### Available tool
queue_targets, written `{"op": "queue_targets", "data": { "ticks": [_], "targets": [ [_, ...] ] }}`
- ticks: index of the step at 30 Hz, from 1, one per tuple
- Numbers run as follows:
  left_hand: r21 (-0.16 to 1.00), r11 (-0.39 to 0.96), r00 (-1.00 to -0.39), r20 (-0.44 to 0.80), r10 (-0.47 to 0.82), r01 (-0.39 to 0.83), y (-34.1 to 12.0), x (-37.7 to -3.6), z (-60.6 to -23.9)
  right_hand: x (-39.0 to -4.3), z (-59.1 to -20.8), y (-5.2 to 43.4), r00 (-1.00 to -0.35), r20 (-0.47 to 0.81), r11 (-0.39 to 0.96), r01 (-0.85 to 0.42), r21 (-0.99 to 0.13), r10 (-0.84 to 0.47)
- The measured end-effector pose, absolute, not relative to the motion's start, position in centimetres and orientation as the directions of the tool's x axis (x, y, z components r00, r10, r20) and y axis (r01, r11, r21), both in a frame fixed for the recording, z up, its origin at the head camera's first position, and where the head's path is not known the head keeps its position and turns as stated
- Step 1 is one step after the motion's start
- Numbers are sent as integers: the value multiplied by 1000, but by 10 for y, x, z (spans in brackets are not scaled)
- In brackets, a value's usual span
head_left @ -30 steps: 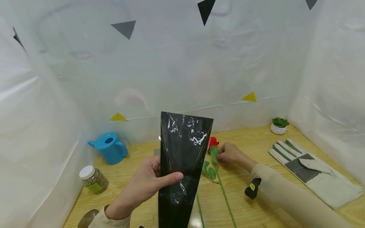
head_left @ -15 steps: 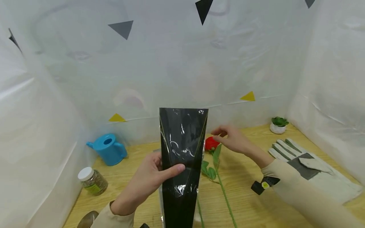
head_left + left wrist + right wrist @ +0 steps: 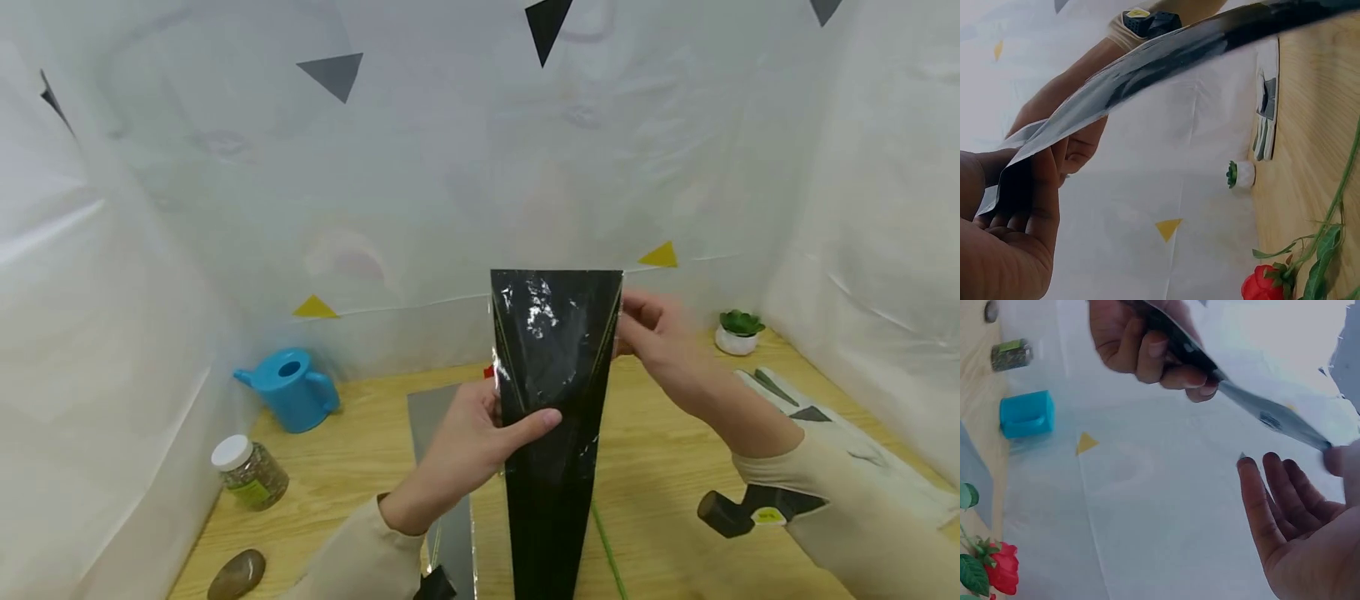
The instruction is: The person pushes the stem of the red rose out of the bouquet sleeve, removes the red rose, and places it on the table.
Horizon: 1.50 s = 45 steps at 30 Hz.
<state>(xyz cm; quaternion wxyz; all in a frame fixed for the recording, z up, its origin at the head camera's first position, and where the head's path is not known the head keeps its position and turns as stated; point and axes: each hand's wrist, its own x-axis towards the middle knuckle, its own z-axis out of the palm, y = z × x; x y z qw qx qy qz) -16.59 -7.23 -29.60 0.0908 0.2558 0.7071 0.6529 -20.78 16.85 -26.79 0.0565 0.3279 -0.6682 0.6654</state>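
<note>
A wooden desk (image 3: 360, 467) is sitting inside white sheeting (image 3: 150, 208). The left hand (image 3: 480, 442) is pinching a black sleeve (image 3: 555, 400); the right hand (image 3: 660, 342) is touching its top corner, fingers spread.

- The black flower sleeve (image 3: 553, 400) runs off the head view's bottom edge, so its narrow end is unseen.
- It hides the red rose (image 3: 1264, 282) from the head camera, leaving a sliver of stem (image 3: 609, 557).
- The right hand (image 3: 660, 337) is blurred, and its grip on the sleeve's top corner cannot be made out.
- The right arm covers part of the work glove (image 3: 840, 433).
- The left sleeve (image 3: 352, 558) is cut off below.
</note>
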Motion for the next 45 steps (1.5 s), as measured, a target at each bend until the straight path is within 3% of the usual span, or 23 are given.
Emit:
{"op": "queue_targets", "data": {
  "ticks": [3, 7, 10, 17, 23, 29, 36, 45],
  "targets": [
    [965, 18, -856, 222, 466, 260, -63, -168, -297, -206, -265, 175, -765, 558, -236, -506, -830, -321],
    [962, 21, -855, 230, 465, 271, -54, -171, -301, -202, -261, 176, -792, 571, -23, -580, -814, -217],
    [969, -7, -846, 221, 485, 248, -48, -171, -307, -203, -258, 173, -836, 535, 160, -549, -821, -121],
    [993, 22, -818, 84, 568, 118, -42, -157, -334, -234, -256, 182, -885, 466, 100, -463, -881, 5],
    [996, -14, -757, -54, 652, -83, -32, -147, -359, -269, -271, 201, -943, 331, 132, -326, -936, 17],
    [955, -57, -681, -166, 713, -293, -15, -147, -391, -313, -310, 220, -988, 150, 200, -151, -968, -23],
    [937, 87, -662, -303, 685, -339, 12, -147, -426, -337, -368, 239, -998, 38, 407, -55, -912, -51],
    [900, 144, -633, -395, 666, -411, 34, -143, -429, -343, -414, 254, -996, -56, 494, 17, -869, -63]
  ]
}}
